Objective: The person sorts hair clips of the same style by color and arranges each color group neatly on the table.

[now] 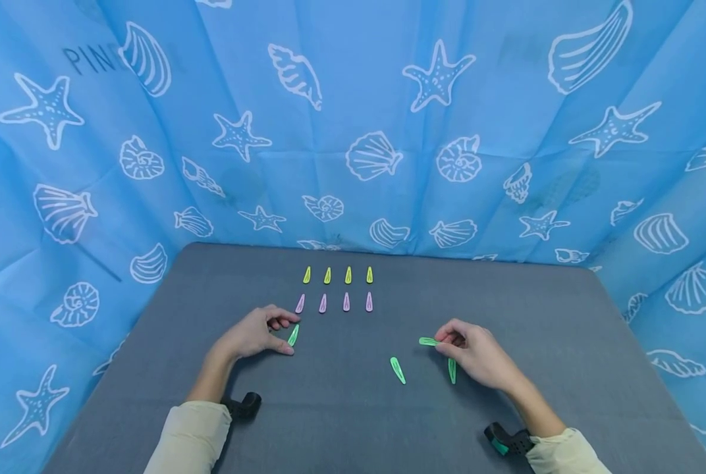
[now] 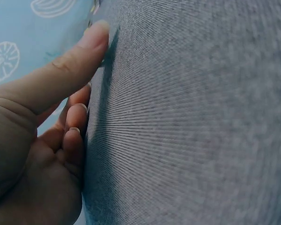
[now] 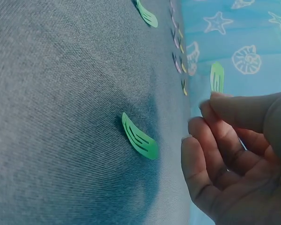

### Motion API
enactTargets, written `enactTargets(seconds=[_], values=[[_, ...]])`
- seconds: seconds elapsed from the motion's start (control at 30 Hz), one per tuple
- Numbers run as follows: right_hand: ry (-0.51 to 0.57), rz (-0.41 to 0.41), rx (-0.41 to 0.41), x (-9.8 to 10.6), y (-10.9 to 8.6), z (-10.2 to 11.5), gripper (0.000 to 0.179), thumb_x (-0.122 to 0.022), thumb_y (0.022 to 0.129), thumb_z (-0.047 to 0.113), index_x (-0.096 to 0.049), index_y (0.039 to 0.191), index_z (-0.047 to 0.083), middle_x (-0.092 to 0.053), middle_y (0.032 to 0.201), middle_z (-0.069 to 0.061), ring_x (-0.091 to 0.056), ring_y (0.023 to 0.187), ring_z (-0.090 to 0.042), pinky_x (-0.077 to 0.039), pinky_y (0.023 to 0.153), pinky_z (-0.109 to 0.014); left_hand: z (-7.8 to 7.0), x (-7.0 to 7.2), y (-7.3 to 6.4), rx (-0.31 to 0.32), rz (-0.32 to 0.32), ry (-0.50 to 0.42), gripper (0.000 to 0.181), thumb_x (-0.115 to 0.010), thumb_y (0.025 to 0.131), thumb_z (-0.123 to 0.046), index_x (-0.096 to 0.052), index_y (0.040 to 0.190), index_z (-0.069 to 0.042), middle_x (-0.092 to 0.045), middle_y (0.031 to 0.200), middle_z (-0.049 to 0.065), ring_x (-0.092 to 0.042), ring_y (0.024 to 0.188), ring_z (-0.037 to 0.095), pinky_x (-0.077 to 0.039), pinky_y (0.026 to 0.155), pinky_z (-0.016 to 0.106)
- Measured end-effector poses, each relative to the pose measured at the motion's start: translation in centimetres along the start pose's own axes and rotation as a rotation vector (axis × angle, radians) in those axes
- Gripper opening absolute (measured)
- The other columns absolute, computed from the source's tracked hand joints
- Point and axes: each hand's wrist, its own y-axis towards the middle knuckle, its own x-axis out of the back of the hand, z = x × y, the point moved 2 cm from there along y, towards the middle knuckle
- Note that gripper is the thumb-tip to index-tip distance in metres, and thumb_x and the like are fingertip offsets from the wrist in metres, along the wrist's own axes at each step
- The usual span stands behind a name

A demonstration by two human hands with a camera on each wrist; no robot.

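Note:
My left hand point(image 1: 261, 334) is low over the table at the left, index fingertip and thumb tip at the two ends of a green snap hair clip point(image 1: 294, 334). In the left wrist view the thumb point(image 2: 79, 58) mostly hides that clip. My right hand point(image 1: 474, 352) pinches another green hair clip point(image 3: 217, 77) by one end between thumb and index finger, raised above the table. Below this hand lies a green clip point(image 3: 139, 138), partly covered by it in the head view. One more green clip point(image 1: 398, 370) lies slanted to its left.
Behind the left hand is a row of several purple clips point(image 1: 346, 301), and farther back a row of several yellow clips point(image 1: 348, 275). The grey table point(image 1: 329, 421) ends against a blue curtain point(image 1: 341, 118) printed with shells and starfish.

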Motion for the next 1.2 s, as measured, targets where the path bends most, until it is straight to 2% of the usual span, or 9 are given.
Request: enactTargets(seconds=[0.23, 0.4, 0.53, 0.67, 0.8, 1.03, 1.2], values=[[-0.035, -0.034, 0.033, -0.1, 0.1, 0.1, 0.016, -0.064, 0.100, 0.014, -0.075, 0.112, 0.013, -0.070, 0.105, 0.000, -0.057, 0.083, -0.003, -0.049, 0.072, -0.025, 0.1, -0.1, -0.1, -0.009, 0.001, -0.008, 0.049, -0.094, 0.071, -0.021, -0.074, 0.116, -0.023, -0.056, 0.105, 0.004, -0.049, 0.096, 0.021, -0.042, 0.082, 0.035], [-0.014, -0.052, 0.051, -0.3, 0.6, 0.7, 0.018, -0.064, 0.099, 0.010, -0.077, 0.110, 0.011, -0.069, 0.101, -0.001, -0.059, 0.079, -0.003, -0.049, 0.069, -0.024, -0.1, -0.3, 0.0, -0.011, -0.007, 0.004, 0.047, -0.094, 0.071, -0.020, -0.074, 0.114, -0.023, -0.055, 0.103, 0.004, -0.049, 0.095, 0.021, -0.042, 0.082, 0.035], [0.071, -0.020, 0.066, -0.8, 1.3, 1.3, 0.021, -0.062, 0.096, 0.003, -0.075, 0.112, 0.005, -0.068, 0.102, -0.007, -0.067, 0.078, -0.006, -0.053, 0.068, -0.023, 0.0, -0.4, 0.0, -0.003, -0.007, 0.004, 0.048, -0.094, 0.071, -0.020, -0.074, 0.114, -0.023, -0.054, 0.104, 0.004, -0.048, 0.096, 0.021, -0.041, 0.082, 0.035], [0.089, -0.005, 0.095, -1.6, 2.3, 2.0, 0.023, -0.062, 0.093, 0.001, -0.073, 0.114, 0.002, -0.064, 0.097, -0.007, -0.062, 0.075, -0.008, -0.050, 0.064, -0.023, 0.1, -0.4, 0.1, 0.002, -0.007, -0.003, 0.047, -0.094, 0.071, -0.021, -0.074, 0.114, -0.024, -0.054, 0.104, 0.004, -0.048, 0.096, 0.021, -0.041, 0.082, 0.035], [0.065, -0.007, 0.116, -2.6, 3.4, 2.9, 0.026, -0.062, 0.091, -0.001, -0.072, 0.115, 0.002, -0.064, 0.094, -0.005, -0.056, 0.075, -0.009, -0.046, 0.062, -0.022, 0.0, -0.4, 0.2, 0.006, -0.007, -0.011, 0.047, -0.094, 0.071, -0.020, -0.074, 0.114, -0.023, -0.054, 0.104, 0.004, -0.048, 0.096, 0.021, -0.041, 0.082, 0.035], [0.096, 0.025, 0.097, -5.3, 5.6, 4.9, 0.024, -0.069, 0.094, 0.003, -0.073, 0.117, 0.005, -0.066, 0.090, -0.003, -0.060, 0.074, -0.012, -0.048, 0.063, -0.023, -0.2, -0.2, 0.1, -0.002, -0.007, -0.021, 0.046, -0.094, 0.072, -0.019, -0.074, 0.113, -0.023, -0.054, 0.105, 0.004, -0.048, 0.097, 0.021, -0.041, 0.083, 0.035], [0.102, 0.045, 0.119, -7.7, 6.8, 7.2, 0.016, -0.073, 0.092, 0.006, -0.074, 0.108, 0.005, -0.069, 0.085, -0.002, -0.060, 0.071, -0.011, -0.049, 0.063, -0.023, -0.2, -0.1, 0.0, -0.004, -0.008, -0.026, 0.046, -0.094, 0.072, -0.019, -0.074, 0.113, -0.022, -0.053, 0.105, 0.004, -0.047, 0.097, 0.021, -0.041, 0.082, 0.035]])
